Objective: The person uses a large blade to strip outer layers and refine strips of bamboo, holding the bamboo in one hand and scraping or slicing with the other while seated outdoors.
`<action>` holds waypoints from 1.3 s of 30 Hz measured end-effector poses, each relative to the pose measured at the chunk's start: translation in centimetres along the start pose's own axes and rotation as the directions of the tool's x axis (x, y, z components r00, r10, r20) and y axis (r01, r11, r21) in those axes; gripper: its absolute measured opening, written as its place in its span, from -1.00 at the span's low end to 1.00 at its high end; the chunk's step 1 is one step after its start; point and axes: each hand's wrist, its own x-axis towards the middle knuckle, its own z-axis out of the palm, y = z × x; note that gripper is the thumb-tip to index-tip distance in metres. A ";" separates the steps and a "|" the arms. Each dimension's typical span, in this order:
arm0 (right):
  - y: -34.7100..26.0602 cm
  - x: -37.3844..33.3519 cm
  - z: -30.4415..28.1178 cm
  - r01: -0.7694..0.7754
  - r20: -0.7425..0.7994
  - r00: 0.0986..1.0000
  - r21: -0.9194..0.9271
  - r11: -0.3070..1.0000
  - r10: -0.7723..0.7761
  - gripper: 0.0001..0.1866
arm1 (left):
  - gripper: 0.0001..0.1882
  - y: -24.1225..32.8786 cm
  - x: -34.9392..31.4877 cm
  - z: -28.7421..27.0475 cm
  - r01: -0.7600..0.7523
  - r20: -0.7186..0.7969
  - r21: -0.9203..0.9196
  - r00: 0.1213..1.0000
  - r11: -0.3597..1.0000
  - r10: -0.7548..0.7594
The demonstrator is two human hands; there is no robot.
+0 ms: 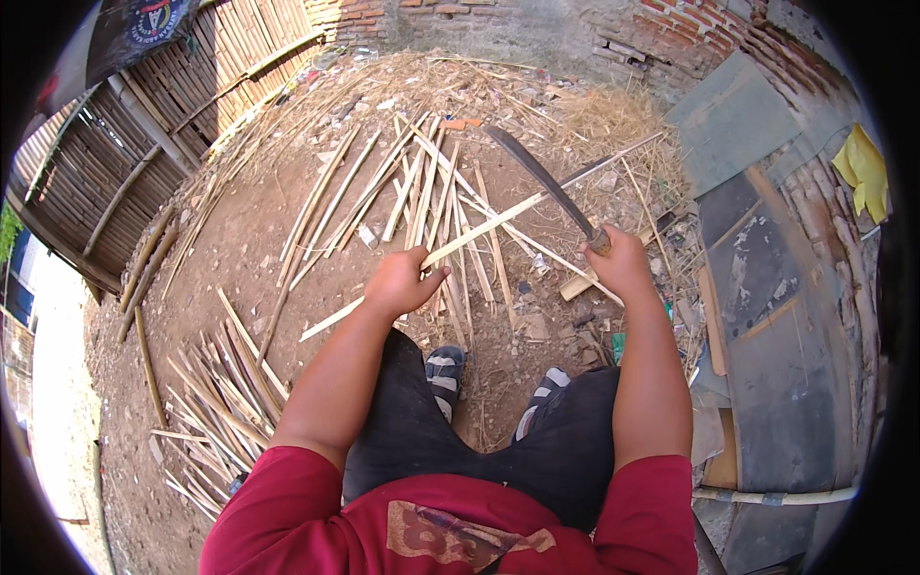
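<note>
My left hand (403, 284) is closed round a long pale bamboo strip (498, 218), which slants from beside my left knee up to the far right. My right hand (621, 261) grips the wooden handle of a machete (537, 171). Its dark, curved blade points up and to the left and crosses over the strip in view; I cannot tell whether the two touch. Beyond my hands, several split bamboo strips (335, 196) lie spread on the dirt.
A heap of bamboo strips (225, 393) lies to my left. Sandaled feet (445, 372) rest on the dirt ground (225, 254). Grey panels (767, 316) and a yellow sheet (865, 174) lean along the right side. A bamboo fence (230, 57) and a brick wall (460, 29) stand at the back.
</note>
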 end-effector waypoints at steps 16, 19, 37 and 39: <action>0.8 0.8 0.8 -0.006 -0.045 0.999 0.067 0.998 0.009 -0.59 | -0.51 -0.7 0.1 0.2 -0.062 -0.095 0.005 0.994 0.998 0.062; 0.6 0.7 0.3 -0.058 -0.016 0.998 0.018 0.998 0.058 -0.62 | -0.50 -1.0 0.3 0.5 -0.049 -0.086 0.008 0.995 0.999 0.050; -2.0 -0.3 0.3 0.077 0.090 0.993 -0.048 0.996 -0.072 -0.62 | -0.55 0.0 0.2 0.2 -0.043 -0.140 0.082 0.989 0.996 0.054; -2.6 -0.7 0.7 0.223 0.131 0.970 -0.130 0.966 -0.206 -0.66 | -0.55 0.8 0.1 0.0 -0.030 -0.106 0.086 0.994 0.996 0.039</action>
